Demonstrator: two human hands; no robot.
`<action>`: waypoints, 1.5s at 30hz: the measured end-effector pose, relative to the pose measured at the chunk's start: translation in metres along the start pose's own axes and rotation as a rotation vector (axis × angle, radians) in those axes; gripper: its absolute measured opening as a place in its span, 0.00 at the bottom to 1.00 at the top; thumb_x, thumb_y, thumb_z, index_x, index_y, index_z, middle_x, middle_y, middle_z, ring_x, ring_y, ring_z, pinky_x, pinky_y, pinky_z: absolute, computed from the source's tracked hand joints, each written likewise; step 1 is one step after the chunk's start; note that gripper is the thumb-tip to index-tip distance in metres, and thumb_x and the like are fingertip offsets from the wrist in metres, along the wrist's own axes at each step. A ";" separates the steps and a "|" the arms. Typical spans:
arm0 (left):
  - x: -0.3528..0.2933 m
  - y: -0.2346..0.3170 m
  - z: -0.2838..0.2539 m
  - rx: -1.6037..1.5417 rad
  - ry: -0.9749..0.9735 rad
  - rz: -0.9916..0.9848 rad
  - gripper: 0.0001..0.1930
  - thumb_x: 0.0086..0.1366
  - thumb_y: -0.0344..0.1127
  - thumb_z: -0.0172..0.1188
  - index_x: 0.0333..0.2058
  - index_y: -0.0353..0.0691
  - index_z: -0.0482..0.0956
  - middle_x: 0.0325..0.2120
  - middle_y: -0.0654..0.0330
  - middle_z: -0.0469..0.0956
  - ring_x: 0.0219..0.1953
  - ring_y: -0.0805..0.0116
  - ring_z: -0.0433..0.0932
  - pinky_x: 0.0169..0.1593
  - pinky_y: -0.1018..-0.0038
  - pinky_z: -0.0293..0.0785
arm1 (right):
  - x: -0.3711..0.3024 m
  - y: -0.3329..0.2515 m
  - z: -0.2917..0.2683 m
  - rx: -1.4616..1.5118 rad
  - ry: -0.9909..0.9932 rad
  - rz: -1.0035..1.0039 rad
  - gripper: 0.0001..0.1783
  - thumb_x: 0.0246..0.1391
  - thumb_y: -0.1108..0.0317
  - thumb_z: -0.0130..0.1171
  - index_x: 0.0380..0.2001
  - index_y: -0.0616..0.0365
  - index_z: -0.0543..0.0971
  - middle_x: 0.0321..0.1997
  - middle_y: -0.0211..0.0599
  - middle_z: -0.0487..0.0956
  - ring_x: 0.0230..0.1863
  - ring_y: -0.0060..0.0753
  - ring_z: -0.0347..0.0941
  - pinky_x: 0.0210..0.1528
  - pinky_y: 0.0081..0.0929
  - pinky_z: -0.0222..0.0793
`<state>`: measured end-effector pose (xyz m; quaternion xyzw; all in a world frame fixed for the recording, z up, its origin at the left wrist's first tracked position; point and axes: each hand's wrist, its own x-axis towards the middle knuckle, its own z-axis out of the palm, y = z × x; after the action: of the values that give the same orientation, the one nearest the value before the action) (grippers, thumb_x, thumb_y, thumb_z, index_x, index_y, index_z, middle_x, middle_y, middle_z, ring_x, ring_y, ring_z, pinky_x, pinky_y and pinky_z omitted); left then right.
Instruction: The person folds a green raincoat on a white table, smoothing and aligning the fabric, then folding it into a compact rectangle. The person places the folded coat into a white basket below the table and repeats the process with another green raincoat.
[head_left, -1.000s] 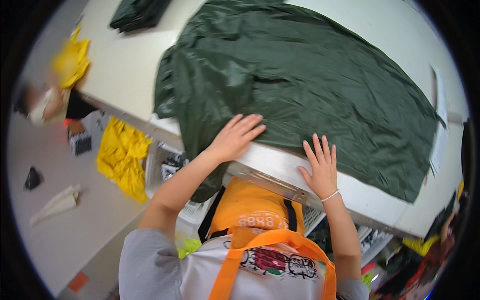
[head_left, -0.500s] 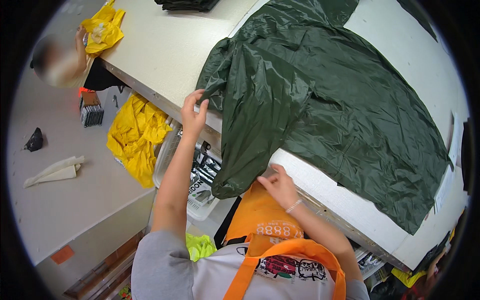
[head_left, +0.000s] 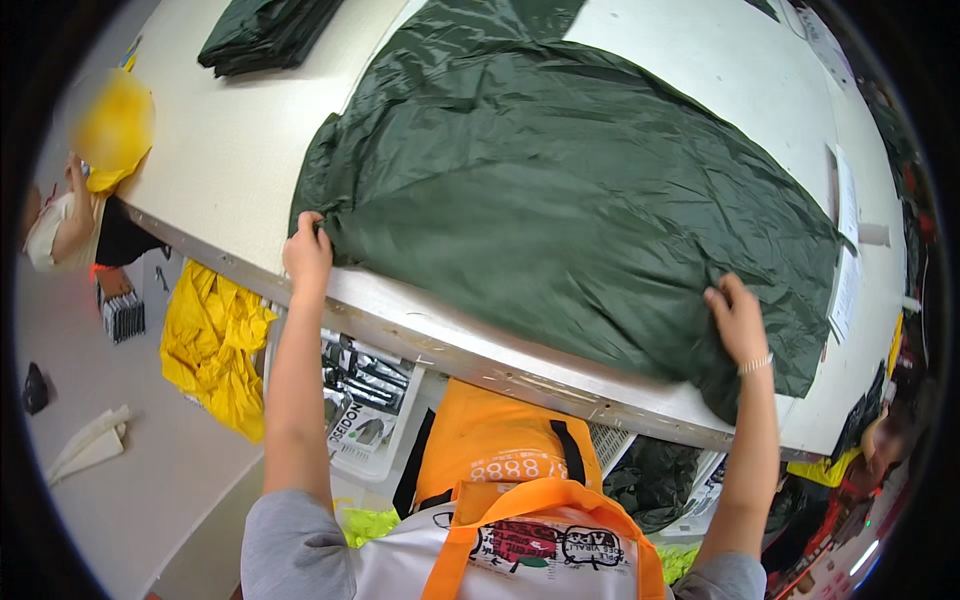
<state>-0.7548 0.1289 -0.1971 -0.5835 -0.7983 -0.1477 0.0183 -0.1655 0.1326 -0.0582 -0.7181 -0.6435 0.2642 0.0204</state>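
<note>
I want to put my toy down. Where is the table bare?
Bare white tabletop lies between the folded dark green pile and the big spread dark green shiny sheet; another patch sits top right. The near edge is crowded.

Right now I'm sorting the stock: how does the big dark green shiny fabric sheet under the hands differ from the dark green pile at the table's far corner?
The big dark green shiny fabric sheet lies spread wide; the dark green pile is folded compact. The left hand and right hand grip the sheet's near edge; nothing touches the pile. Both share colour and the white table.
</note>
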 end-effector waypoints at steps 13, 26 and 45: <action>-0.012 0.186 -0.052 -0.412 -0.155 0.664 0.23 0.54 0.28 0.54 0.52 0.36 0.71 0.54 0.50 0.70 0.57 0.52 0.67 0.62 0.60 0.58 | -0.078 0.136 0.063 0.551 0.855 0.387 0.25 0.57 0.55 0.58 0.48 0.65 0.71 0.34 0.37 0.70 0.37 0.27 0.65 0.41 0.26 0.65; 0.012 0.234 0.014 -0.403 -0.344 0.729 0.38 0.56 0.53 0.58 0.64 0.49 0.57 0.68 0.57 0.47 0.69 0.50 0.42 0.66 0.47 0.37 | -0.052 0.137 0.022 0.163 0.848 0.211 0.17 0.59 0.70 0.51 0.50 0.64 0.71 0.47 0.45 0.74 0.47 0.46 0.69 0.50 0.35 0.64; 0.271 0.222 0.077 0.103 -0.010 0.127 0.56 0.41 0.60 0.71 0.62 0.34 0.54 0.59 0.36 0.59 0.62 0.44 0.58 0.62 0.58 0.57 | 0.252 0.172 -0.058 -0.750 0.406 -0.263 0.42 0.45 0.81 0.55 0.65 0.49 0.55 0.66 0.44 0.59 0.65 0.44 0.56 0.66 0.42 0.52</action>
<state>-0.6222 0.4605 -0.1689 -0.6321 -0.7662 -0.1022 0.0537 0.0234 0.3568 -0.1605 -0.6253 -0.7636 -0.1384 -0.0821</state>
